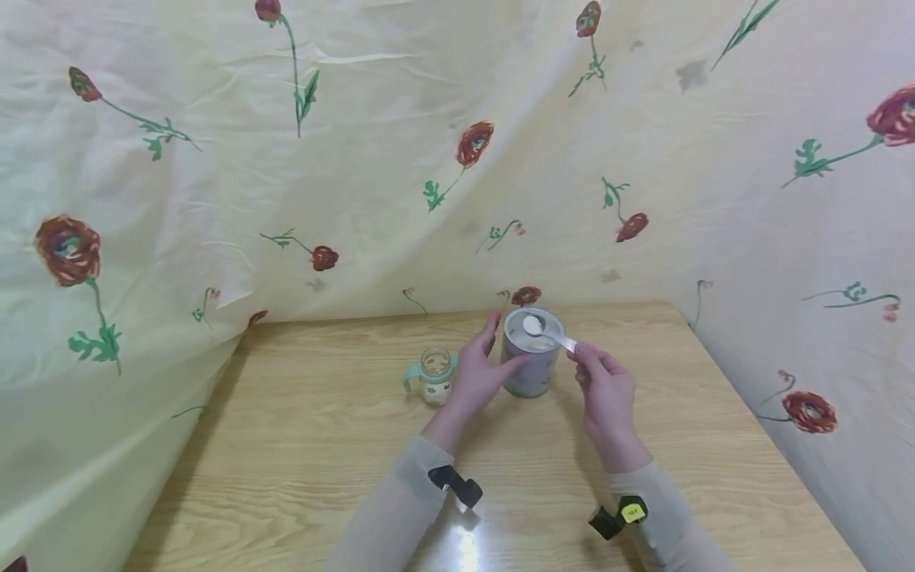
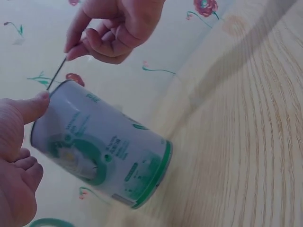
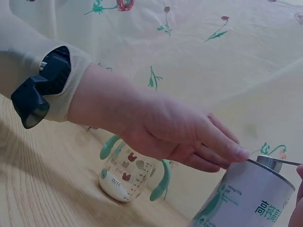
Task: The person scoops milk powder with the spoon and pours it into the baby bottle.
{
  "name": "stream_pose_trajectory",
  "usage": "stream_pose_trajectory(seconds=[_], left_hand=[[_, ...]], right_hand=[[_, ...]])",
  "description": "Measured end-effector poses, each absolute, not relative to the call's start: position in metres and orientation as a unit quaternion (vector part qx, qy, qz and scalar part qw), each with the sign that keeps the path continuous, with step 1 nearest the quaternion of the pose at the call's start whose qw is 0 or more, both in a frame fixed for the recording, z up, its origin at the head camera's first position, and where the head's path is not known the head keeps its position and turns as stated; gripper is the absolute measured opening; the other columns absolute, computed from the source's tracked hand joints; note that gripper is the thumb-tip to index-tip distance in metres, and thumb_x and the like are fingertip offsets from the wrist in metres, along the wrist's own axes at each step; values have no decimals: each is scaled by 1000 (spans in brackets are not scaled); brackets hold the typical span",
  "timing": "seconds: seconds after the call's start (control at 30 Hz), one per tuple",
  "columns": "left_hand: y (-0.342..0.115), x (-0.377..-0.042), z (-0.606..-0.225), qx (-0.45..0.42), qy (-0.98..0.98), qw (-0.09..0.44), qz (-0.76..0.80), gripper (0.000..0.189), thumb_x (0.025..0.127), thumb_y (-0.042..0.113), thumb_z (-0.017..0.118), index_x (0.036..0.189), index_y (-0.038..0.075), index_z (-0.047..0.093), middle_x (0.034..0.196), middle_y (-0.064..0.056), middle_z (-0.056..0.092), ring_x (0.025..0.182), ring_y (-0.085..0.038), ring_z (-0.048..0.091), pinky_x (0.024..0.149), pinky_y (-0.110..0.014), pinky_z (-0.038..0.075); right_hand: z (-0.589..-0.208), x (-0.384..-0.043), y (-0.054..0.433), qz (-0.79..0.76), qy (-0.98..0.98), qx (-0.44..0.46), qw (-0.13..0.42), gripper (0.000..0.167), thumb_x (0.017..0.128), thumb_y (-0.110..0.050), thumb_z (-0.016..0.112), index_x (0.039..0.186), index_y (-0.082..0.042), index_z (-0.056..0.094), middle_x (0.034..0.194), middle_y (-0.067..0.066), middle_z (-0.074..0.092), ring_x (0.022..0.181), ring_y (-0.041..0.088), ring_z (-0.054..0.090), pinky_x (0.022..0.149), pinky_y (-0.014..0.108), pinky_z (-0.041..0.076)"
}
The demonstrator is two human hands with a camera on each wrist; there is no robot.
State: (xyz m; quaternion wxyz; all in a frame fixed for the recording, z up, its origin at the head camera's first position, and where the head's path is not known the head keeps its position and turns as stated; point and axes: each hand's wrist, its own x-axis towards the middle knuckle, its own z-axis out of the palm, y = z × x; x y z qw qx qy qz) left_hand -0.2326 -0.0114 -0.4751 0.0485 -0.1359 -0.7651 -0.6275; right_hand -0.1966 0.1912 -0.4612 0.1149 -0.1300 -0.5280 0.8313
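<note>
The right hand [image 1: 608, 393] has one spoon [image 1: 557, 339], and its thumb and fingers are pinched together on the end of the handle. Its other fingers are curled in. The spoon reaches out to the left of these fingers, and its round end is over the top of the can [image 1: 527, 377]. White powder [image 1: 532, 325] sits in the spoon. I cannot tell if the spoon touches the rim.

The left hand [image 1: 477, 369] is at the left side of the can. Its thumb and fingers are spread apart and nearly straight. The thumb touches the can near the rim. The can stands upright on the bench [image 1: 322, 445], between the two hands.

Big green signs on the can say 高钙, with more next to them. The small words are too blurry to read. The cup [image 1: 435, 385] says CUTE, and its other words are too tiny. The yellow label [image 1: 632, 512] on the right wrist has writing too small to read.

There is one can, one spoon and one cup. The cup has two green handles [image 3: 161, 184] and stands just left of the left hand. Each wrist wears one black camera [image 1: 457, 486], so that makes two.
</note>
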Motion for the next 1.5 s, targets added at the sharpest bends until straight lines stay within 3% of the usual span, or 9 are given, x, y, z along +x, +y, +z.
stream_pose_trajectory(seconds=[0.2, 0.5, 0.7, 0.87, 1.07, 1.3, 1.5], left_hand=[[-32, -219, -467, -145, -755, 59, -636, 95, 92, 22, 88, 168, 13, 33, 172, -2, 34, 153, -28, 41, 125, -35, 35], [-67, -206, -463, -167, -699, 71, -692, 85, 94, 8, 83, 165, 4, 37, 171, 1, 37, 157, -18, 34, 125, -30, 33], [-87, -204, -469, -167, -702, 94, -686, 77, 92, 10, 85, 160, 13, 50, 166, -2, 46, 152, -19, 43, 122, -30, 37], [-104, -202, -474, -162, -724, 100, -663, 70, 92, 15, 86, 156, 22, 57, 162, 0, 52, 150, -25, 47, 123, -38, 39], [-123, -204, -479, -141, -743, 122, -642, 69, 89, 11, 89, 152, 18, 61, 158, -3, 56, 149, -27, 47, 124, -47, 37], [-141, -207, -483, -117, -767, 101, -623, 70, 89, 18, 91, 153, 26, 62, 158, 3, 56, 151, -27, 46, 125, -51, 36], [-154, -212, -494, -111, -779, 84, -611, 71, 89, 18, 91, 153, 22, 61, 157, 4, 56, 150, -26, 47, 125, -46, 36]], right_hand=[[-459, -195, 192, 843, -510, -140, 103, 15, 103, -10, 73, 90, -11, 79, 85, -2, 76, 75, 9, 57, 70, 16, 52], [-456, -195, 190, 858, -488, -138, 82, 13, 102, -11, 75, 90, -9, 80, 82, -1, 76, 73, 8, 56, 65, 15, 51], [-454, -194, 187, 863, -483, -130, 64, 19, 104, -11, 72, 87, -12, 79, 80, -2, 75, 73, 6, 56, 65, 14, 50], [-450, -190, 184, 863, -487, -126, 53, 20, 105, -13, 71, 87, -13, 80, 82, -2, 74, 75, 7, 56, 67, 14, 50], [-446, -187, 182, 860, -496, -113, 37, 20, 105, -15, 72, 88, -14, 81, 83, -3, 75, 76, 6, 57, 67, 13, 50], [-445, -186, 177, 863, -495, -104, 24, 22, 105, -13, 70, 86, -14, 81, 82, -3, 75, 75, 6, 57, 66, 13, 50], [-445, -186, 172, 867, -488, -105, 14, 21, 105, -13, 72, 85, -14, 80, 80, -4, 75, 73, 5, 56, 64, 12, 49]])
